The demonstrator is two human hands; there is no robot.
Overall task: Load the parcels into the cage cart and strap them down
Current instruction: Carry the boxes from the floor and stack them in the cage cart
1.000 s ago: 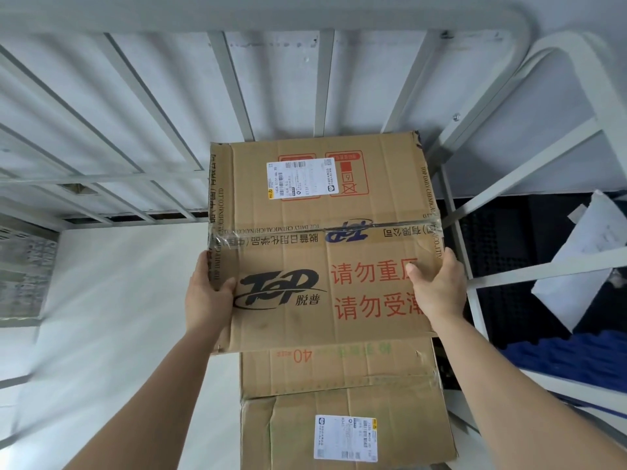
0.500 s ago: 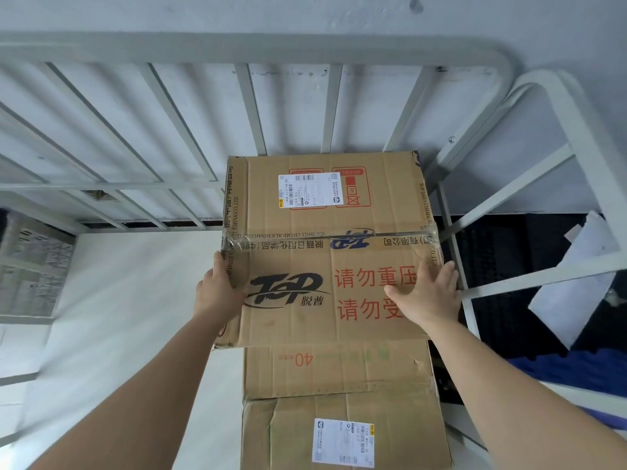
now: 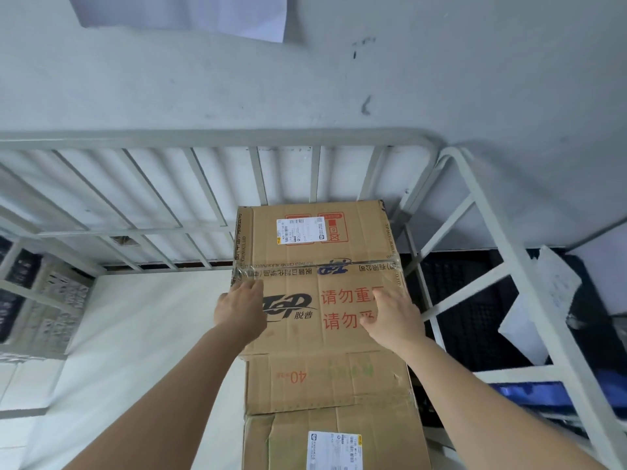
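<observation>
While one cage cart (image 3: pixel 217 137) holds two stacked parcels (image 3: pixel 325 385), left hand (image 3: pixel 241 310) and right hand (image 3: pixel 393 317) lie flat on the upper parcel (image 3: pixel 312 266).

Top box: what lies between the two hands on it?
Head view: only printed cardboard of the top box, its dark logo and red characters, between the left hand and right hand.
</observation>
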